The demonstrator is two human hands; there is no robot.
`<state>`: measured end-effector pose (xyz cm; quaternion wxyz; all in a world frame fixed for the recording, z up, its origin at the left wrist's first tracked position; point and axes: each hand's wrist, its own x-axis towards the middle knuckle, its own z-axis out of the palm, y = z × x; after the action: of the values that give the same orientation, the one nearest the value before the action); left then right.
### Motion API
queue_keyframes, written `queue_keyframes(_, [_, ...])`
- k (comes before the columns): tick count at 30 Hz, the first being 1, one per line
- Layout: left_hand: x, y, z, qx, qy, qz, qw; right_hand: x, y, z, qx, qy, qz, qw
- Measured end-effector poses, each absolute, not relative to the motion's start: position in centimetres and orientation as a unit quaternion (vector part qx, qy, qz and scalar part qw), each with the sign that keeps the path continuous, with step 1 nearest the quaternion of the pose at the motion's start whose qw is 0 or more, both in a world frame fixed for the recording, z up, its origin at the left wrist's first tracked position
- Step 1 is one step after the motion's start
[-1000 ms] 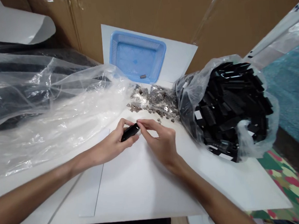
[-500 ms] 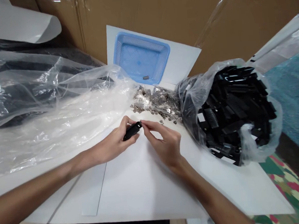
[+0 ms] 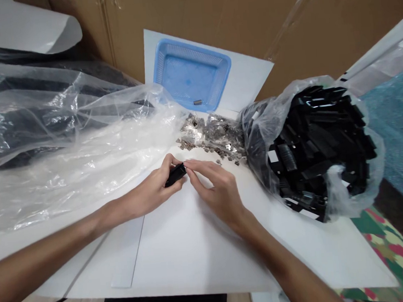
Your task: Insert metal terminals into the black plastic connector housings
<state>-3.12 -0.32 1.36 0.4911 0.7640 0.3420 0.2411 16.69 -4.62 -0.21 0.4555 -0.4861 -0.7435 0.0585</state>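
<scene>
The black part (image 3: pixel 175 175) is held above the middle of the bench (image 3: pixel 181 250), between the two hands, with white surface seen from there to the near edge. On the far side, room is bounded by loose metal pieces (image 3: pixel 187 145) and small clear packets (image 3: pixel 223 131) of more such pieces, behind which a blue basket (image 3: pixel 185 78) is propped at a tilt against a white board (image 3: pixel 247 75). The left side is taken up by a clear plastic sheet (image 3: pixel 118 153), and the right by an open plastic bag (image 3: pixel 264 127) filled with black pieces (image 3: pixel 317 142). The part's long axis is slanted from near left to far right, and its far right end is pointed at the fingertips of the right hand (image 3: pixel 220 191). The part is grasped by the left hand (image 3: pixel 157 184), fingers along its far side and thumb along its near side. The right thumb and fingertips are brought together at that end; whether anything small is pinched there cannot be told. Much of the part's left end is covered by the left hand, and its surface details are lost in the black. Both forearms are cut off by the frame.
</scene>
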Motion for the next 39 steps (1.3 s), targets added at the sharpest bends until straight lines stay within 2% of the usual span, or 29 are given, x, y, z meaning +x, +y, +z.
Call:
queue_keyframes(6, [-3.1, -0.1, 1.5, 0.766, 0.352, 0.222, 0.49, 17.5, -4.3, 0.2, -0.473, -0.705, 0.251, 0.465])
queue_keyframes(10, [-2.9, -0.4, 1.2, 0.773, 0.342, 0.223, 0.485, 17.7, -4.1, 0.6, -0.514, -0.652, 0.297, 0.472])
queue_keyframes(15, [-3.0, -1.0, 0.5, 0.794, 0.341, 0.176, 0.471, 17.9, -3.9, 1.4, -0.521, -0.648, 0.362, 0.421])
queue_keyframes(19, [-2.8, -1.2, 0.7, 0.787, 0.355, 0.156, 0.479, 17.9, -4.1, 1.3, -0.54, -0.65, 0.338, 0.416])
queue_keyframes(26, [-2.7, -1.0, 0.8, 0.763, 0.342, 0.207, 0.508, 17.1, -5.1, 0.4, -0.567, -0.672, 0.232, 0.416])
queue_keyframes(39, [-2.8, -1.1, 0.7, 0.764, 0.35, 0.213, 0.499, 17.0, -5.5, 0.9, -0.562, -0.651, 0.221, 0.46])
